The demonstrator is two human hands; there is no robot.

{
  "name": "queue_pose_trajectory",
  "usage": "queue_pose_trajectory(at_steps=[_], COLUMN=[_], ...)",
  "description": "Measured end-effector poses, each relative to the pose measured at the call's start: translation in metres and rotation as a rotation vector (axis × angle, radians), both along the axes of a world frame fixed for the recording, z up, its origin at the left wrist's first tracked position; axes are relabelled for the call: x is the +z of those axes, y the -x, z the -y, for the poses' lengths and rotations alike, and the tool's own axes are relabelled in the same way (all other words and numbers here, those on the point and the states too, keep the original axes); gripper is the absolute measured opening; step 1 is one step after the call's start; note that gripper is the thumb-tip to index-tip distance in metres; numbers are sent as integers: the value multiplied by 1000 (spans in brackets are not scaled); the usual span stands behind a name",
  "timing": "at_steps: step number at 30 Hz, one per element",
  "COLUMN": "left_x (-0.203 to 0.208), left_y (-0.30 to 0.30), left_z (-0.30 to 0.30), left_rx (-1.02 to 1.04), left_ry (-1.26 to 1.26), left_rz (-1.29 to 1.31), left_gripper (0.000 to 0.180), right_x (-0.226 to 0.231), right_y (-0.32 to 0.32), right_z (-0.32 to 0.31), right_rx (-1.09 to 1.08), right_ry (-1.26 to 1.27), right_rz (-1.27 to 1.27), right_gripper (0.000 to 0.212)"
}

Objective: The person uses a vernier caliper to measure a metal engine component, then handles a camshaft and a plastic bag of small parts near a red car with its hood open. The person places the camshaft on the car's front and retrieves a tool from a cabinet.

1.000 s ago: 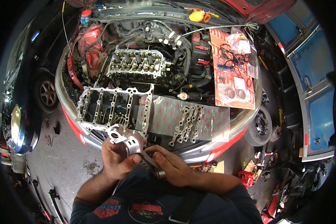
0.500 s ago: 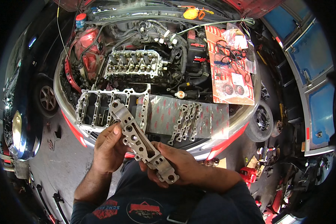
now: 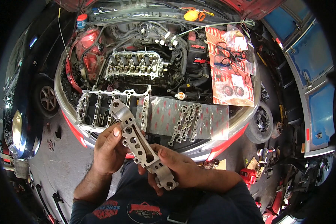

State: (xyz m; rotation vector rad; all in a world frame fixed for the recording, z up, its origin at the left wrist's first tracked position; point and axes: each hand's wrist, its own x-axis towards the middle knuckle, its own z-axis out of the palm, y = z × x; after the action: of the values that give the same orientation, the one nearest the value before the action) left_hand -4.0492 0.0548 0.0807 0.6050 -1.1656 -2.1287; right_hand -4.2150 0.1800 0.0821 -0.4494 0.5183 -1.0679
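Observation:
Both my hands hold a long cast-metal engine bracket (image 3: pixel 131 122) slantwise in front of my body. It has several round holes and a long slot, and its upper end points away to the left. My left hand (image 3: pixel 109 147) grips its left edge, the thumb laid along the side. Toward the near end, my right hand (image 3: pixel 181 164) holds it from the right, with some fingers hidden under it. Just beyond the bracket lies a ladder-shaped metal frame (image 3: pixel 114 92) on the front of the engine bay. Farther back is an exposed cylinder head (image 3: pixel 134 66) with dark tubes standing in it.
Several slim metal caps (image 3: pixel 184 123) lie on a clear plastic sheet (image 3: pixel 216 119) to the right. A red-and-white gasket pack (image 3: pixel 218 95) leans beside the battery (image 3: pixel 197 52). A loose wheel (image 3: pixel 261 121) stands right of the bumper, and a dark car (image 3: pixel 24 93) is at left.
The bracket has turned slightly in my hands and its near end sits a little lower. My right hand has shifted slightly along with it.

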Motion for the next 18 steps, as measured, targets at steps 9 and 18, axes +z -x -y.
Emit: queue_pose_trajectory(at_steps=[9, 18], left_x=[2, -25], left_y=[-5, -10], left_z=[4, 6], left_rx=[-81, 129], left_ry=[152, 385], left_rz=[-79, 4], left_gripper=[64, 62], right_x=[1, -9], right_y=[1, -6], right_z=[-3, -6], right_rx=[-12, -191], right_ry=[158, 412], right_rz=[-185, -586], right_gripper=[44, 55])
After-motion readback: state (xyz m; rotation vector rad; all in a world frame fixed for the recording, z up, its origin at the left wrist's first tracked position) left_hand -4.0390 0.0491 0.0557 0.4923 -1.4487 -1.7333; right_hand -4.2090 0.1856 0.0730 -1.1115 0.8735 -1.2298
